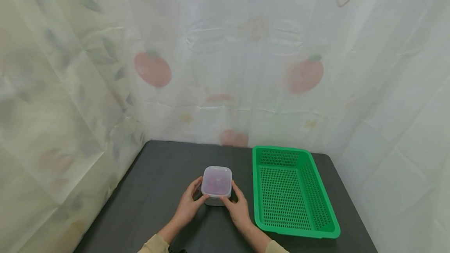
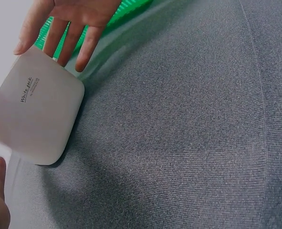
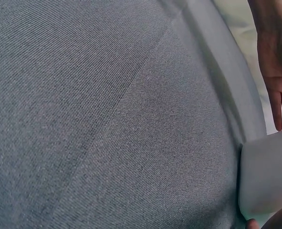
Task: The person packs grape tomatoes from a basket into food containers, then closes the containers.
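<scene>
A small square plastic container (image 1: 214, 201) with a translucent lid (image 1: 216, 180) stands on the dark table, with something pinkish-purple showing through. At its left, my left hand (image 1: 189, 205) holds the near corner between thumb and fingers. My right hand (image 1: 240, 208) holds the near right corner the same way, thumb at the lid's front edge. In the left wrist view, the container's side (image 2: 40, 109) bears "White pack" print, and the right hand's fingers (image 2: 86, 45) are fairly straight beside it. The right wrist view cuts off the container (image 3: 265, 176) at its edge.
A green perforated plastic basket (image 1: 258, 190) lies to the right of the container. Dark grey cloth-like surface (image 1: 154, 190) covers the table. Curtains (image 1: 225, 69) printed with fruit hang behind and at both sides.
</scene>
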### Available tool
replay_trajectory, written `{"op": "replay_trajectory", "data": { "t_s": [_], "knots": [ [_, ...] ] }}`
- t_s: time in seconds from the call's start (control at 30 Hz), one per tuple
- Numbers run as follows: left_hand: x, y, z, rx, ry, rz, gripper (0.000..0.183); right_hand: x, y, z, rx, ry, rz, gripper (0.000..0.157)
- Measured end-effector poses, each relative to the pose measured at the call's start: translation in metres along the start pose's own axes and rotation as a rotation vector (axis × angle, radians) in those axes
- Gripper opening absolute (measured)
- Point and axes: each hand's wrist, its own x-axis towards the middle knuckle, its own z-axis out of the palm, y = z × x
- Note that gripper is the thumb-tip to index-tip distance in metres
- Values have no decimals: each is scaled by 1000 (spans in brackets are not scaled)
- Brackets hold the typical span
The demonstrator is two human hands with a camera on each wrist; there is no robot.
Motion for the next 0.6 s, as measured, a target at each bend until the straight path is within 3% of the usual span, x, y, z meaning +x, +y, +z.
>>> {"op": "replay_trajectory", "data": {
  "t_s": [0.27, 0.6],
  "knots": [
    [-1, -1, -1, -48, -37, -12, 75, 2, 3, 1, -35, 9, 8, 78],
    [3, -5, -7, -9, -84, 33, 82, 5, 2, 1, -73, -4, -21, 78]
  ]
}}
